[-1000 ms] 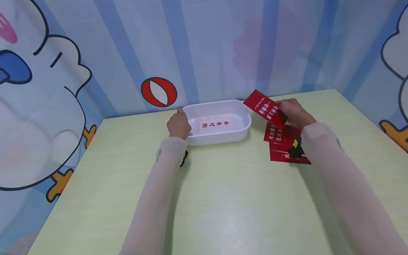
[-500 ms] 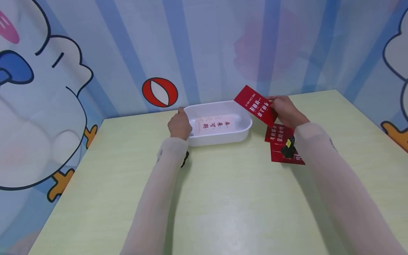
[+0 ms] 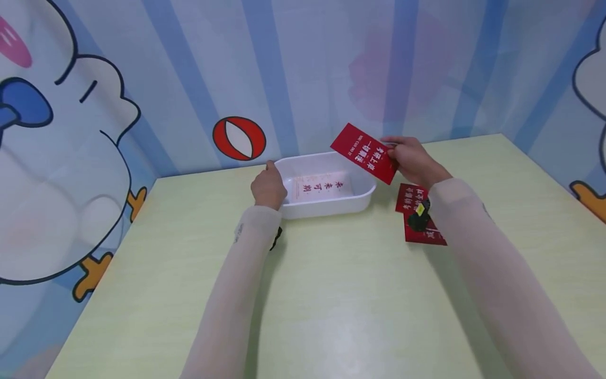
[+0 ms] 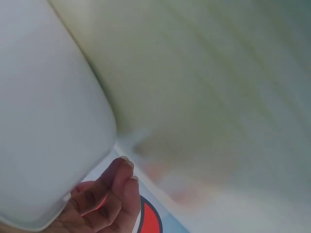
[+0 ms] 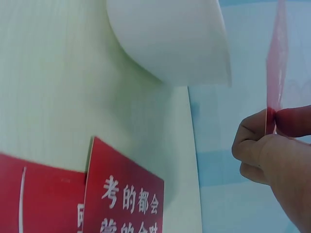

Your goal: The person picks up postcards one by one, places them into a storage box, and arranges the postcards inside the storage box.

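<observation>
The raised red card [image 3: 364, 152] is up in the air at the far right corner of the white tray [image 3: 326, 209], and the likeliest trouble is there: the right hand [image 3: 415, 162] pinches it by one edge only, between thumb and fingers, so the long free part could flex, or swing out of line if it meets the tray's rim. If the pinch loosened early, the card might slide off beyond the tray, toward the patterned backdrop [image 3: 322, 79] behind it, or drop on the bench [image 3: 341, 289] to the tray's right. The left hand [image 3: 269, 187] grips the tray's left end, its fingers curled at the rim; too hard a pull or push there could skew the tray and shift its right end away from the card. Inside the tray a pale card [image 3: 322, 187] with red lettering lies on the floor, and a card let go at a slant could land across it or lean on the wall. Right of the tray, on the bench, an upper card [image 3: 409, 196] overlaps a lower card [image 3: 421, 236]; the right sleeve [image 3: 450, 197] passes over them, and if it dipped it might drag the pair askew.
</observation>
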A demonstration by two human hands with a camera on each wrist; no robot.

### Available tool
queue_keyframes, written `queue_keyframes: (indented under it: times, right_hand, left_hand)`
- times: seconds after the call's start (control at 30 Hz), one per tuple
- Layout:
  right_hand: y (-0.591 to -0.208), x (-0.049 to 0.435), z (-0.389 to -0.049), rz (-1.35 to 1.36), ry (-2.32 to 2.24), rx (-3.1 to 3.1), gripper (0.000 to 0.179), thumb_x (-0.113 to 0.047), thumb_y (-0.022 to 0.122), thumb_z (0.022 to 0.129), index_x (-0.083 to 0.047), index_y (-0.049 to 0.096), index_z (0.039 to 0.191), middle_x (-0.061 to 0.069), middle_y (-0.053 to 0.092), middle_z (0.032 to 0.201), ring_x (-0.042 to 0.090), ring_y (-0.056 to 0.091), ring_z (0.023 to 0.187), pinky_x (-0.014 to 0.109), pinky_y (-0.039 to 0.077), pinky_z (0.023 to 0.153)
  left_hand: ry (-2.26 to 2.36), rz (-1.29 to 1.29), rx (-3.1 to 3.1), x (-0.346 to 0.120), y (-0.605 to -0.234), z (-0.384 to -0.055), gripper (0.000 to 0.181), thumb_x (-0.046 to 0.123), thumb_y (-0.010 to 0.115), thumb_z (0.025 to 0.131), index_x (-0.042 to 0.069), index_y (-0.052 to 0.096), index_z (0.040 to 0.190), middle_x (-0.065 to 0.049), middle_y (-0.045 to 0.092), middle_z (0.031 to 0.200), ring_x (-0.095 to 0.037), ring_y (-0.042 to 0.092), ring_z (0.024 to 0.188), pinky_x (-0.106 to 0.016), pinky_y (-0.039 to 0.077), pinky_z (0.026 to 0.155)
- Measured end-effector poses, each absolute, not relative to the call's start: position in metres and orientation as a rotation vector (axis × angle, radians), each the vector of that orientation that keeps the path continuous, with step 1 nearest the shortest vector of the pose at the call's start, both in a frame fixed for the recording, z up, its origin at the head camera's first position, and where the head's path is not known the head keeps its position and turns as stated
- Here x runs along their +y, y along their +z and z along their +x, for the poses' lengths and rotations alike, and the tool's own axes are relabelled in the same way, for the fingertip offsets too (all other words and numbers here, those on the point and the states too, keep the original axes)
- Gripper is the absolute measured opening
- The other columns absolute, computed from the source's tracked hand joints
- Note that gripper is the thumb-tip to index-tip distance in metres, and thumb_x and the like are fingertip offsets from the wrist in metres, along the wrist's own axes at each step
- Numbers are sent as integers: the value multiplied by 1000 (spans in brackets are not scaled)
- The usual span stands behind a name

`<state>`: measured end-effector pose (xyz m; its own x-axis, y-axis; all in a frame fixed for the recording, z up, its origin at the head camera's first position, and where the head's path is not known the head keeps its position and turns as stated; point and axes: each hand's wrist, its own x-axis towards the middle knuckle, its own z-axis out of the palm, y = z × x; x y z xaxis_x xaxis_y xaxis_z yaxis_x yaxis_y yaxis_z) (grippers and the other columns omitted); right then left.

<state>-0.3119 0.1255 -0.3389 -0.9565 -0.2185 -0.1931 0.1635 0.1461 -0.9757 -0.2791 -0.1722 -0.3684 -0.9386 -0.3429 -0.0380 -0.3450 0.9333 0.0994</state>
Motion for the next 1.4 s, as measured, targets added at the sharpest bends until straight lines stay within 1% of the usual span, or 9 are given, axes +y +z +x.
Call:
queue_keyframes:
  times: [0.2,0.53,0.93,1.2,1.4]
  right_hand:
    - [-339,120,-316,-51,-1894,2145,55,-14,38,106,-18,22,159,9,30,161,26,42,136,39,43,115]
    - [-336,107,-317,-79,-1901,2135,52,-11,35,107,-15,25,157,13,33,158,26,44,133,41,44,115]
    - [-332,86,-320,-106,-1857,2094,52,-14,39,106,-16,25,156,11,32,159,26,42,135,39,44,114]
    - [-335,77,-322,-87,-1828,2091,51,-18,40,107,-19,24,155,10,34,157,25,45,131,37,48,111]
    - [-337,69,-321,-112,-1831,2098,50,-19,40,106,-18,25,154,10,36,155,25,47,130,38,49,109]
  left_hand:
    - [155,-558,3086,-173,-366,-277,80,18,70,92,9,22,156,-10,62,134,-25,63,115,-41,50,107]
    - [158,-569,3075,-174,-368,-280,83,18,69,92,10,20,157,-10,62,135,-24,63,116,-41,51,107]
    - [145,-581,3085,-173,-371,-281,84,20,70,92,10,19,158,-10,63,133,-23,64,114,-40,53,104]
    - [138,-595,3080,-170,-371,-278,84,20,71,91,11,20,158,-8,62,135,-23,63,118,-41,51,106]
    - [120,-605,3093,-167,-370,-276,82,20,70,91,10,22,157,-8,64,131,-22,65,115,-39,53,105]
